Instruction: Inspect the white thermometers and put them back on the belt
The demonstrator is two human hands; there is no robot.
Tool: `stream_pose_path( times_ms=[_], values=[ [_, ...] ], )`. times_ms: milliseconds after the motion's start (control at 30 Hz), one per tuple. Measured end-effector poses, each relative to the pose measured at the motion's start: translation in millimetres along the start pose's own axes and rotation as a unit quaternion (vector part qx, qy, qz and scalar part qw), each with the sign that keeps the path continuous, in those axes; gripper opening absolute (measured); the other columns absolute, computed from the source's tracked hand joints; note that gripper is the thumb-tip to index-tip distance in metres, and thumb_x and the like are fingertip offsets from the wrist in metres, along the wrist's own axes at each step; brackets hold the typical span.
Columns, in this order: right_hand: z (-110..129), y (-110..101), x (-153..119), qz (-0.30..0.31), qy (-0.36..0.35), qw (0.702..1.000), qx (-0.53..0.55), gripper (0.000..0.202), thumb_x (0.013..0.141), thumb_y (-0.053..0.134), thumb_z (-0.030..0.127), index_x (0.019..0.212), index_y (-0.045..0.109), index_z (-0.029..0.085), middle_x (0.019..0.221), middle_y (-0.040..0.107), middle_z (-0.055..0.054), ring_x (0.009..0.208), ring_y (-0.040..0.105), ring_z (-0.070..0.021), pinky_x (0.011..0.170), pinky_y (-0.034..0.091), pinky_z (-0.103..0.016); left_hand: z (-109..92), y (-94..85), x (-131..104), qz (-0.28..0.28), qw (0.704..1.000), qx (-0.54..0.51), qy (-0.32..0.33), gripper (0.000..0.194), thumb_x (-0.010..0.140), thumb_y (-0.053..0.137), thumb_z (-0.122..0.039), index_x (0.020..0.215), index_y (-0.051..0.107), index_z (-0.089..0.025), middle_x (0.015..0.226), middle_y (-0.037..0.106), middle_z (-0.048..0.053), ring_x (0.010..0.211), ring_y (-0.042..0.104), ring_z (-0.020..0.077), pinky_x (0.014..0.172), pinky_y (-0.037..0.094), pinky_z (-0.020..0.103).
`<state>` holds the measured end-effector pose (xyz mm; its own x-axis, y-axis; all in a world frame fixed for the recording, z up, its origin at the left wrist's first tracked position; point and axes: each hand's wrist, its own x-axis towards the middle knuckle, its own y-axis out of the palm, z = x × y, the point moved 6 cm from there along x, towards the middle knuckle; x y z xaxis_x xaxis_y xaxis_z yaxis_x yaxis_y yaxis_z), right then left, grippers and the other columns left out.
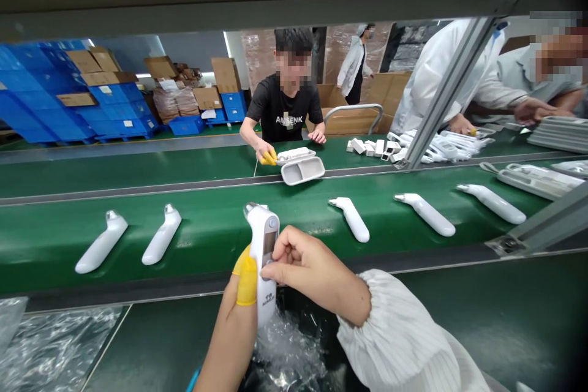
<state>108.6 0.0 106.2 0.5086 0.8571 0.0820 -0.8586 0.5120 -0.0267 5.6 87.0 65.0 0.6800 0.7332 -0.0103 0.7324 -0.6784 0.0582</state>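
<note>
A white thermometer (pixel 266 288) stands upright in front of me, its small grey screen and buttons facing right. My left hand (pixel 243 288), with yellow finger covers, is wrapped round it from the left. The fingers of my right hand (pixel 305 266) are curled at the screen side, the thumb against a button; whether they pinch anything is hidden. Behind, on the green conveyor belt (pixel 294 220), lie more white thermometers, two to the left (pixel 101 244) and several to the right (pixel 351 219). Crumpled clear plastic film (pixel 289 349) is below my hands.
Across the belt a person in black (pixel 287 113) holds an open grey case (pixel 303 170). Small white boxes (pixel 374 147) and a heap of white devices (pixel 450 146) lie right of it. A metal post (pixel 445 92) slants at the right. Plastic sheets (pixel 59 343) lie lower left.
</note>
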Motion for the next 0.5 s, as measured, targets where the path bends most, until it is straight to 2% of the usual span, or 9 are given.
stream_pose_path(
  times_ms=[233, 400, 500],
  values=[
    [-7.3, 3.9, 2.6, 0.055, 0.029, 0.995, 0.076, 0.028, 0.075, 0.073, 0.034, 0.077, 0.051, 0.019, 0.068, 0.057, 0.003, 0.067, 0.057, -0.0131, 0.065, 0.048, -0.028, -3.8, 1.1, -1.5, -0.009, 1.0, 0.013, -0.003, 0.052, 0.085, 0.058, -0.052, 0.128, 0.059, -0.023, 0.12, 0.066, 0.007, 0.115, 0.058, 0.028, 0.102, 0.041, 0.039],
    [-7.4, 0.8, 1.5, 0.003, -0.001, 1.0, 0.002, 0.034, 0.07, 0.078, 0.035, 0.077, 0.048, 0.02, 0.069, 0.051, 0.006, 0.063, 0.05, -0.0093, 0.058, 0.04, -0.023, 1.5, -1.2, 1.2, 0.009, 1.0, 0.015, 0.015, 0.051, 0.086, 0.059, -0.049, 0.131, 0.057, -0.026, 0.13, 0.061, 0.006, 0.127, 0.049, 0.0271, 0.11, 0.033, 0.039],
    [-9.6, 0.6, 3.6, 0.009, 0.004, 1.0, 0.006, 0.031, 0.073, 0.075, 0.033, 0.075, 0.047, 0.02, 0.068, 0.052, 0.006, 0.064, 0.053, -0.0108, 0.059, 0.042, -0.023, 4.0, -2.5, 1.1, 0.009, 1.0, 0.021, 0.0, 0.053, 0.085, 0.06, -0.05, 0.132, 0.055, -0.027, 0.135, 0.057, 0.005, 0.13, 0.045, 0.0285, 0.111, 0.031, 0.042]
  ],
)
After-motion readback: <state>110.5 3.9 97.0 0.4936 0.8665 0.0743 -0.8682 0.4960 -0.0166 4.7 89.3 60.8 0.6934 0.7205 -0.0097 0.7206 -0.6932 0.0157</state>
